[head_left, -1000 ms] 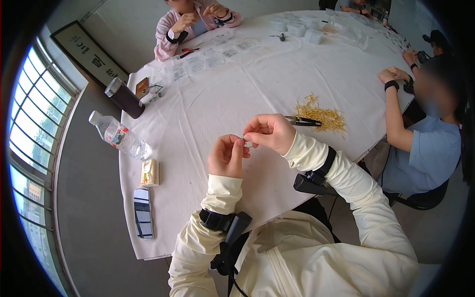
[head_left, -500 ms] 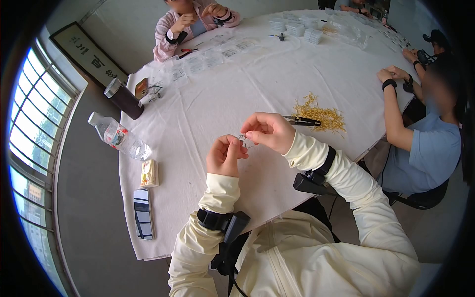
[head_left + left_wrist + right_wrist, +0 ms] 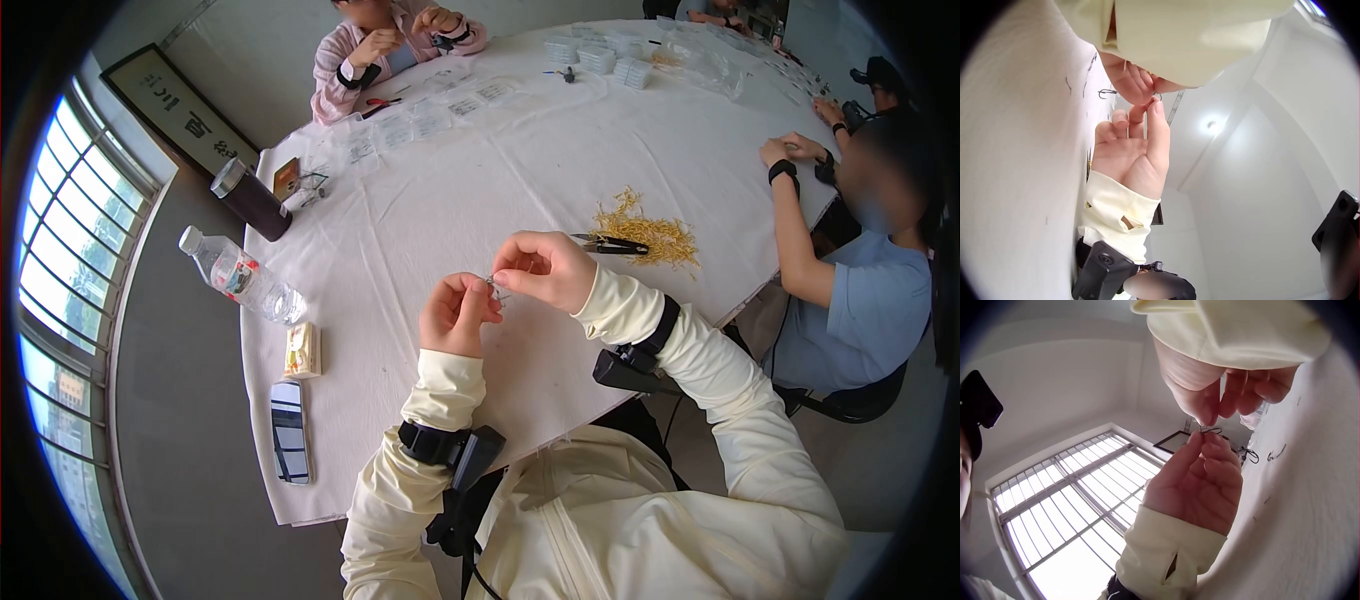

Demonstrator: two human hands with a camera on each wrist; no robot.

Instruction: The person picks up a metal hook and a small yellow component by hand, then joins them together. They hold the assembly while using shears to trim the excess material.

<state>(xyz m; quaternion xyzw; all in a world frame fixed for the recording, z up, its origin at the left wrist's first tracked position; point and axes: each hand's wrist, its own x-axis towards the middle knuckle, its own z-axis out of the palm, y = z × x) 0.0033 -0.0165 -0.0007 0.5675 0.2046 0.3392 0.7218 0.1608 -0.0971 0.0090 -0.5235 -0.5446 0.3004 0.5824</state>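
Close above the white cloth, my left hand (image 3: 455,312) holds dark, thin fish hooks (image 3: 502,293) between its thumb and curled fingers. One bent hook (image 3: 1107,92) sticks out past those fingers in the left wrist view. My right hand (image 3: 548,268) meets it from the right, thumb and forefinger pinching a small wire-like hook (image 3: 1213,430) at the left fingertips. How the hooks join is hidden by the fingers. Black-handled pliers (image 3: 615,245) lie beyond the right hand, beside a heap of small gold pieces (image 3: 650,230).
On the left stand a dark flask (image 3: 250,198), a water bottle (image 3: 243,275), a tissue pack (image 3: 302,350) and a phone (image 3: 290,432). Clear plastic boxes (image 3: 598,60) and flat packs lie across the table. Other people sit at the far side and on the right.
The left hand has shifted and turned slightly to the left. More of the wire hooks showed between the hands half a second ago; the fingertips have since come closer again.
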